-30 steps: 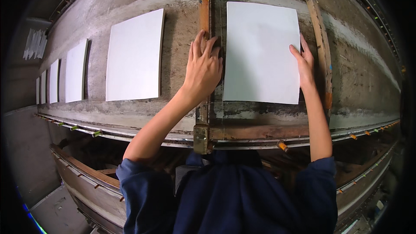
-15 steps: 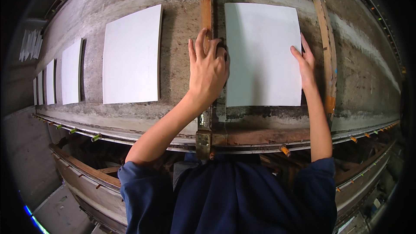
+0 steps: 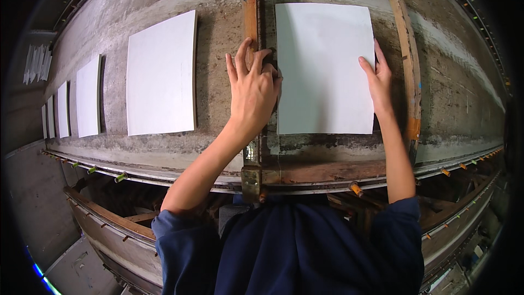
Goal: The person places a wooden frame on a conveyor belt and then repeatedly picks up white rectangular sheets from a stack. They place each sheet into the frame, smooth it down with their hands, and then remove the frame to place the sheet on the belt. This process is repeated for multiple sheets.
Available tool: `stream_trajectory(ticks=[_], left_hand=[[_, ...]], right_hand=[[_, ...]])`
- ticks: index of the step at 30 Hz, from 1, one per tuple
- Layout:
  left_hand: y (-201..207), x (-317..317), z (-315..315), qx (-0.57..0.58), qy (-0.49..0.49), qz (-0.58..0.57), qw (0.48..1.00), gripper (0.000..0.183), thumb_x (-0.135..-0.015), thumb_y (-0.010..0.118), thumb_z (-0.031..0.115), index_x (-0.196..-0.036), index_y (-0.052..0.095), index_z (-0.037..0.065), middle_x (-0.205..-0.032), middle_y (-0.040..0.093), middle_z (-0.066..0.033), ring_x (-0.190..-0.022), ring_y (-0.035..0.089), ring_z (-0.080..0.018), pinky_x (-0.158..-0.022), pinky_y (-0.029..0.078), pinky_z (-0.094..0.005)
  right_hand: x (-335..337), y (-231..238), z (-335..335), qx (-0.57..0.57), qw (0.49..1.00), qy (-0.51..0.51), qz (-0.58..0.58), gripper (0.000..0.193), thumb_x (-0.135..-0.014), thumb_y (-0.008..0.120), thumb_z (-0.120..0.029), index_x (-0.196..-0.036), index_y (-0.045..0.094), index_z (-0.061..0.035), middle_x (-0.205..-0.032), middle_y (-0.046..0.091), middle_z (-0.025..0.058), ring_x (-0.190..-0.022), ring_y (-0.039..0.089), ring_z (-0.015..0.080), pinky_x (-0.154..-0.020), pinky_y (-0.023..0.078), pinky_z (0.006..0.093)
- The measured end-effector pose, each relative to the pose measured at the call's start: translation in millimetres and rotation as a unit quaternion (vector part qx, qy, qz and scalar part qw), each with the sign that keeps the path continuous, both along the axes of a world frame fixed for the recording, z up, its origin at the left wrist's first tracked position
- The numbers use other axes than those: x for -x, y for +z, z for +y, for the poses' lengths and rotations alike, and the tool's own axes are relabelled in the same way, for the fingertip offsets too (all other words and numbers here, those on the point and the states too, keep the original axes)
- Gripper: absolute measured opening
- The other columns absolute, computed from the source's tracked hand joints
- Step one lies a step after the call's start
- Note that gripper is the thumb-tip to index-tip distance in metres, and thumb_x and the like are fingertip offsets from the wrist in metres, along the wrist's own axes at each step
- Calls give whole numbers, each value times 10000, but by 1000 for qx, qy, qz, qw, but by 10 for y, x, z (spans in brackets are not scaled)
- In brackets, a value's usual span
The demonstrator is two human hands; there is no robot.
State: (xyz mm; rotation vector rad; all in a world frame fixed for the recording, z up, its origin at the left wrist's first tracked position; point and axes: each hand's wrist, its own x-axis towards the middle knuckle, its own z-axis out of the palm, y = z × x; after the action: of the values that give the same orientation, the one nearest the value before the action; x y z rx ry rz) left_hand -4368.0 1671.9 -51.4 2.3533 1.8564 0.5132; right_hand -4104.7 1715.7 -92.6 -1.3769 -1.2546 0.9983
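Note:
A large white rectangular sheet (image 3: 327, 71) lies flat inside a paint-stained wooden frame (image 3: 406, 65). My right hand (image 3: 379, 82) grips its right edge, thumb on top and the fingers along the side, partly hidden by the sheet. My left hand (image 3: 254, 93) is at the opposite edge, over the frame's left bar. Its fingers are spread, with the outer ones stretched away; the thumb side lies close to the sheet's left edge. I cannot make out whether that thumb touches the sheet.
More white sheets lie in a row to the left, the nearest a large one (image 3: 162, 74). The long worn table (image 3: 218, 82) has a metal rail with small pegs (image 3: 356, 189) along its near edge. A metal bracket (image 3: 251, 183) sits at the frame's near left corner.
The whole scene, frame, sheet and both hands, has shifted slightly left in the view. My hands keep nearly the same places at the sheet's two sides.

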Motion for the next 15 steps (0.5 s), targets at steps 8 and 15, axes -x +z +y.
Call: stream_trajectory(ticks=[8,15], left_hand=[[-9,-12,7,-1,6,11,1000,87,-742,638,139,-735,643,52,-1190,445,-56,-1291,197,-306,-1003,137,-659],[2,-20,-2,8,9,15,1000,96,-730,658,156,-741,641,62,-1197,438,-41,-1290,199,-296,-1003,143,-659]], right_hand=[[81,62,-32,-53,908,-55,-412,574,-808,630,-245,-1273,412,11,-1148,406,226,-1068,414,337,-886,405,377],[46,-149,9,-137,883,-71,-443,527,-809,620,-260,-1238,456,-3,-1096,416,165,-990,381,308,-853,393,405]])
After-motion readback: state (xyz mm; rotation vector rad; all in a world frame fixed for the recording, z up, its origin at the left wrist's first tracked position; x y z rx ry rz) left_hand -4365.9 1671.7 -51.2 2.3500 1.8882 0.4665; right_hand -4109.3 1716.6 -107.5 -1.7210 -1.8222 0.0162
